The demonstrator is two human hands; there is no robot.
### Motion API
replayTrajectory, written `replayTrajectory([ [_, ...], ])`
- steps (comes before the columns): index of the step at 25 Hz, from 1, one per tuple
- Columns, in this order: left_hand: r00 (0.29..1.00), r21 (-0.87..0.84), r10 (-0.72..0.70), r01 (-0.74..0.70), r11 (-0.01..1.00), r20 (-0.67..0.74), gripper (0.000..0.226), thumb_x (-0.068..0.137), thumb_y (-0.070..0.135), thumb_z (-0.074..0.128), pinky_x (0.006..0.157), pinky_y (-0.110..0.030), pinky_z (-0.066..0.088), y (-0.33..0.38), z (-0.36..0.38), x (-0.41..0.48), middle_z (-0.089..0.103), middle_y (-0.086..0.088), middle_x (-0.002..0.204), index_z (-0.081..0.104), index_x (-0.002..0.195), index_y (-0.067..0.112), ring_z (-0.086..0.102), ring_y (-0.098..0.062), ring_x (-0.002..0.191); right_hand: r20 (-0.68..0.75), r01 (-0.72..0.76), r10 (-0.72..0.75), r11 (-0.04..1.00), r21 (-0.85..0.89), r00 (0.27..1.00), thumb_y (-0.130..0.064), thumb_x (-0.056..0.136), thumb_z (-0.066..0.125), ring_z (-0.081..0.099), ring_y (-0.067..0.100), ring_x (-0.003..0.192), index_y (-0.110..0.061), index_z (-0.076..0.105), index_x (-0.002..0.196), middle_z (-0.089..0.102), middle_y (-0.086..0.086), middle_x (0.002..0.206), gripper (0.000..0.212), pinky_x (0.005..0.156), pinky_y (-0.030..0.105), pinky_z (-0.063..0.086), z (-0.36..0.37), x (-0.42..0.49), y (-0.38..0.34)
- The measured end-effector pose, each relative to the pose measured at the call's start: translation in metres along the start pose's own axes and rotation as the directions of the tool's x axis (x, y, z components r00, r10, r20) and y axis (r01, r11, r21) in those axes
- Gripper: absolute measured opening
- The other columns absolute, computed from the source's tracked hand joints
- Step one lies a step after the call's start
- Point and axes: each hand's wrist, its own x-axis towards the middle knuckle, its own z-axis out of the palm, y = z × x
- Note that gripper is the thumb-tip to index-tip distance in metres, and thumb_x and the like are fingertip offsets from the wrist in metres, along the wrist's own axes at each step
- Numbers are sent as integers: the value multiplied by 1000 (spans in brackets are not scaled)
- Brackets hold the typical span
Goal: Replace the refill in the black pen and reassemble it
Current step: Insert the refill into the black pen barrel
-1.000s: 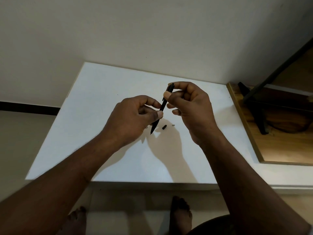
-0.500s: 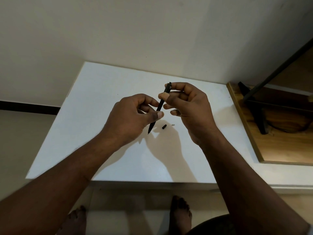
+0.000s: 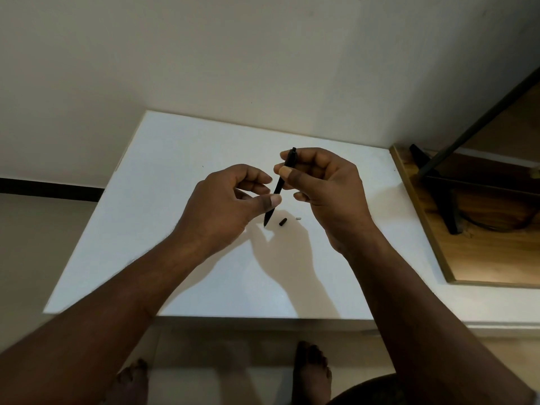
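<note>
A white rectangular worktop (image 3: 175, 176) fills the middle of the view, set against a plain pale wall. To its right lies a brown wooden board (image 3: 482, 258) with a dark metal stand (image 3: 444, 200) on it.

Both bare forearms reach forward over the near edge, and the hands meet above the centre of the worktop. The right hand (image 3: 324, 185) is raised with its back turned to the right. It pinches the upper part of a slim black pen (image 3: 279, 186) between thumb and forefinger, with the other fingers curled in behind. The left hand (image 3: 230, 206) sits a little lower, its fingers loosely curled. Its thumb tip lies across the pen's lower barrel, and the fingertips appear to stop just short of the pen. I cannot tell whether this hand actually grips it.

The pen hangs tilted above the worktop, top end away and tip pointing down. Just beside the tip, a short black cylindrical piece (image 3: 283, 222) lies on the worktop, with a tiny white piece (image 3: 298, 218) near it.
</note>
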Motion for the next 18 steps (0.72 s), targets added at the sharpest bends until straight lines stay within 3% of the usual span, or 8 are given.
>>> replayTrajectory([
  [5,1000,-31,-10,10,999,6,20,83,44,80,86,-53,61,-1,0,0,79,15,90,75,102,37,75,-11,89,0,-1,1,1000,2,1000,-13,92,78,76,11,83,-19,77,113,82,2,98,21,67,17,53,1,0,0],
  [12,1000,-19,-11,11,1000,14,12,86,36,82,85,-52,62,-1,1,1,81,11,84,76,97,34,77,-13,83,21,-2,2,1000,7,1000,-14,93,78,78,16,86,-18,75,117,82,4,98,25,69,22,53,2,0,1],
  [16,1000,-28,-30,30,999,7,8,88,32,80,85,-49,63,0,-1,2,78,10,83,78,96,35,76,-15,82,4,-53,53,999,6,999,-27,98,74,78,14,84,-20,75,117,82,-1,100,21,70,24,54,-2,4,3],
  [18,999,-44,-46,46,998,-9,7,89,29,79,82,-47,64,0,-1,2,75,11,79,77,94,33,75,-17,79,-46,-98,94,991,-86,994,-34,100,70,78,13,83,-23,76,110,82,-6,98,16,72,28,54,-7,8,7],
])
